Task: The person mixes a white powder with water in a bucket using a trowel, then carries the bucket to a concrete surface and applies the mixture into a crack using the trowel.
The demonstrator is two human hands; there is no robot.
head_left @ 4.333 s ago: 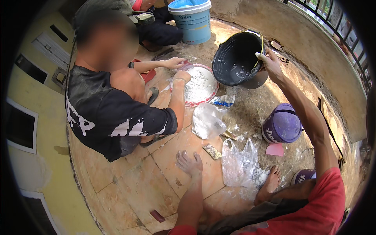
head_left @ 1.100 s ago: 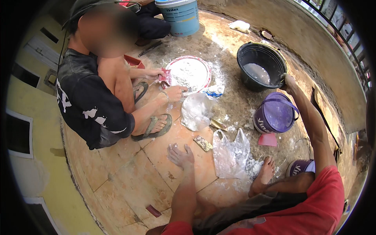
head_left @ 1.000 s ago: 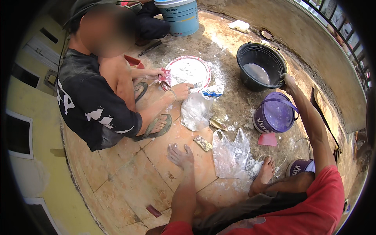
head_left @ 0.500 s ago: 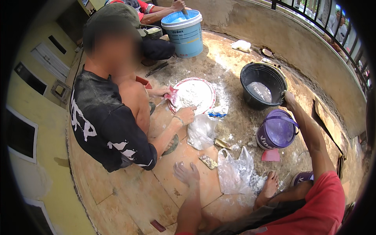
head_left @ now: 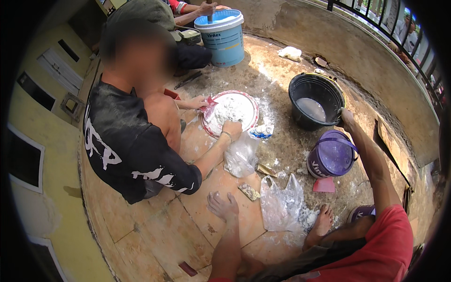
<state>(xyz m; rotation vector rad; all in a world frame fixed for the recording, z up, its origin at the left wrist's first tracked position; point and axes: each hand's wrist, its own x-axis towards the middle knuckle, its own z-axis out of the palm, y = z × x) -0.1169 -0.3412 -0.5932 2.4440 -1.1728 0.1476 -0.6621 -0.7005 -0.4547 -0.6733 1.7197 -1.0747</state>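
My right hand (head_left: 347, 118) is closed on the near right rim of a black bucket (head_left: 300, 115), which has some cloudy liquid at its bottom. Dusted with white, my left hand (head_left: 223, 207) hovers palm down over the floor tiles, its fingers spread and nothing in them. Beside it lie a small speckled block (head_left: 249, 191) and a clear plastic bag (head_left: 282, 202) with white powder around it. A purple lidded pail (head_left: 332, 154) stands close to my right forearm, with a pink flat piece (head_left: 324, 184) at its foot.
A co-worker in a black shirt (head_left: 141, 141) squats at left, hands at a red-rimmed tray (head_left: 257, 115) of white powder. Behind, another person holds a stick (head_left: 210, 18) in a blue bucket (head_left: 225, 47). A low wall (head_left: 300, 30) with railing bounds the far side.
The co-worker's near hand has moved slightly right and up at the tray's edge. The stick in the blue bucket has swung left and stands more upright. My hands have hardly moved.
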